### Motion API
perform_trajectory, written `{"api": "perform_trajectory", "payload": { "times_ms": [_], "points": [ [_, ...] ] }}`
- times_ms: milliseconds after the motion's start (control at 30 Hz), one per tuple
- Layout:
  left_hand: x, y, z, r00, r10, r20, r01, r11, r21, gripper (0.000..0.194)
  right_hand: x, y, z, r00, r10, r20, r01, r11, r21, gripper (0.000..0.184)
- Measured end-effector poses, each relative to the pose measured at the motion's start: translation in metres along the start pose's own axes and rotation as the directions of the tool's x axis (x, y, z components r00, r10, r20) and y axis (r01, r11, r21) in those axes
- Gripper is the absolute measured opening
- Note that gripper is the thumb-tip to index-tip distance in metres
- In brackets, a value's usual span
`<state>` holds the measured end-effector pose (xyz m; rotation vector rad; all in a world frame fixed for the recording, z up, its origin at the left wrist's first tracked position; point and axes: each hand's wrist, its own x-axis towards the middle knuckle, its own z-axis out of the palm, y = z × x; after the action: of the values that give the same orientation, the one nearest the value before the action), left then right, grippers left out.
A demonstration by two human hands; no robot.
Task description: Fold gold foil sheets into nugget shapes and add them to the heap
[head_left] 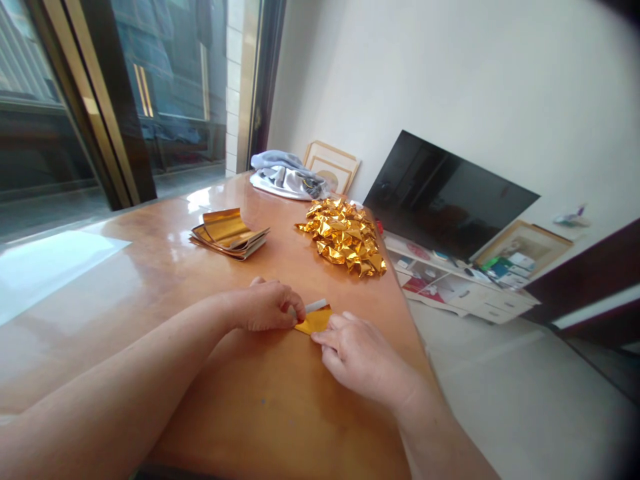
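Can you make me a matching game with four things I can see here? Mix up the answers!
Things:
1. Black rectangular television
2. Small flat gold paper piece
3. Shiny crinkled gold foil pieces
4. Square gold paper sheets

Clues:
A. Heaped near the brown table's right edge
B. Stacked, top one curling
C. Touched by left hand and right hand
D. Before the white wall

Pairs: 1-D, 2-C, 3-A, 4-B

Pale wall [450, 67]: 12 to 2 o'clock. Dark-framed glass panels [175, 60] with gold-toned edging: 10 to 11 o'clock. Flat screen [445, 193]: between 2 and 3 o'clock, above a white cabinet [493, 300] with drawers and open shelves. Framed pictures: one [336, 163] at 12 o'clock, one [537, 250] at 3 o'clock. Light-grey floor [490, 373]: 4 o'clock. Glossy wooden table [260, 427]: 6 o'clock; bright glare on its surface between 9 and 10.
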<state>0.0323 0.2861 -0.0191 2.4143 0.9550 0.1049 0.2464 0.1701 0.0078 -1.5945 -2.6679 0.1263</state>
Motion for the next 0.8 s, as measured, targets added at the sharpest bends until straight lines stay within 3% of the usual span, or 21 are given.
{"api": "perform_trajectory", "payload": {
  "times_ms": [133,267,333,433,500,633,800],
  "points": [
    [0.000,0.001,0.000,1.000,0.007,-0.004,-0.007,1.000,0.027,0.022,-0.005,0.003,-0.007,1.000,0.006,0.010,-0.007,0.999,0.041,0.023],
    [0.001,0.003,0.002,0.998,0.041,-0.047,-0.038,0.997,0.061,0.021,0.000,0.017,0.000,0.999,0.043,-0.017,-0.038,0.979,0.200,0.024],
    [0.002,0.004,0.004,0.996,0.060,-0.059,-0.055,0.995,0.080,0.020,0.008,0.029,0.011,0.981,0.137,-0.138,-0.093,0.955,0.283,0.024],
    [0.004,0.002,0.008,0.994,0.072,-0.087,-0.064,0.994,0.086,0.018,0.021,0.047,0.031,0.899,0.276,-0.341,-0.149,0.923,0.356,0.016],
    [0.006,0.000,0.011,0.989,0.048,-0.138,-0.038,0.997,0.073,0.019,0.029,0.054,0.043,0.872,0.298,-0.389,-0.153,0.920,0.362,0.031],
    [0.008,-0.003,0.013,0.984,-0.008,-0.180,0.018,0.998,0.054,0.022,0.041,0.056,0.055,0.876,0.312,-0.369,-0.181,0.920,0.348,0.038],
    [0.008,-0.001,0.010,0.987,-0.027,-0.158,0.038,0.997,0.073,0.019,0.050,0.054,0.059,0.877,0.341,-0.339,-0.190,0.894,0.407,0.007]
  ]
}}
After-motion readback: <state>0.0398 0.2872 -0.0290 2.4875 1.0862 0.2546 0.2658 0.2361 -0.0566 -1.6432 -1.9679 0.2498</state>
